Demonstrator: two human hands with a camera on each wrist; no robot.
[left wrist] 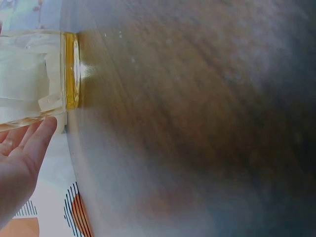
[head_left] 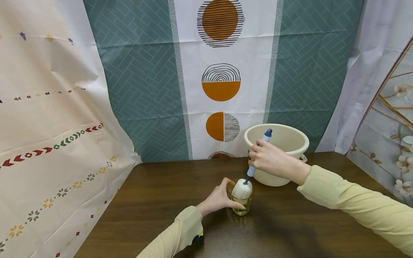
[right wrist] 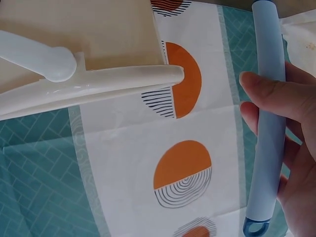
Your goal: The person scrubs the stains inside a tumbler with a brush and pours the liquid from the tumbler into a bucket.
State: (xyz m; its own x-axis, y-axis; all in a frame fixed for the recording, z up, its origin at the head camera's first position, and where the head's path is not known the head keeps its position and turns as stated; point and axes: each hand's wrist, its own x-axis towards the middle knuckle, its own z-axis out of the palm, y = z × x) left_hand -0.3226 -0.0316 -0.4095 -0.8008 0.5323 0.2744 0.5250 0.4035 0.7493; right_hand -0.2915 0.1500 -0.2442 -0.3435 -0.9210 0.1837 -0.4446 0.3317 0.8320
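Note:
An amber drinking glass (head_left: 240, 209) stands on the table. My left hand (head_left: 221, 197) grips it from the left, thumb on the near side and fingers round the far side. Lodged in its mouth is the white head (head_left: 242, 189) of a cup brush, its top above the rim. The brush's light blue handle (head_left: 252, 171) slants up to the right, and my right hand (head_left: 272, 159) holds it in curled fingers. In the left wrist view the white head shows through the glass (left wrist: 71, 69). The right wrist view shows the handle (right wrist: 266, 168) between thumb and fingers.
A cream bucket (head_left: 277, 179) with a white handle (right wrist: 61, 64) stands behind the glass, close to my right hand. A small black and yellow object (head_left: 198, 239) is partly hidden by my left sleeve. Patterned cloths hang round the dark wooden table (head_left: 155, 200).

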